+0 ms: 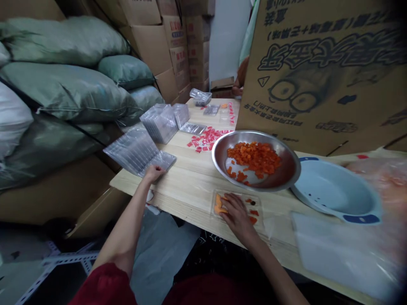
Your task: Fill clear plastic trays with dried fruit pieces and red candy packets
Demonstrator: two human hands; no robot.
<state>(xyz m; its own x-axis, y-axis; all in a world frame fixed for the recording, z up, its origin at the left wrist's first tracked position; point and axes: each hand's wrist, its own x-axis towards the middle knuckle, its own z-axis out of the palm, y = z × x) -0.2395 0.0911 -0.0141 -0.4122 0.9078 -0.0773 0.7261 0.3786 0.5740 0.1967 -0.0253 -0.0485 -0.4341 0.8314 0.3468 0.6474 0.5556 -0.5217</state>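
Observation:
My left hand (154, 173) is closed at the near edge of a flat clear plastic tray (166, 160), beside a leaning row of similar trays (132, 150). Its fingertips are partly hidden. My right hand (238, 215) reaches over another clear tray (260, 212) at the table's front, thumb and fingers curled at a light-orange shaped piece (218, 204) in its left part. Small red-orange pieces (253, 212) and a dark bit lie in the tray's right part. Just behind stands a metal bowl (291, 171) with many orange chunks (259, 156).
Red packets (208, 137) are scattered on the wooden table (187, 182). More stacked trays (162, 123) stand at left. A blue basin (337, 186) sits at right, before a large cardboard box (321, 84). Another person's hand (237, 88) shows behind the box. Sacks (63, 91) are piled at left.

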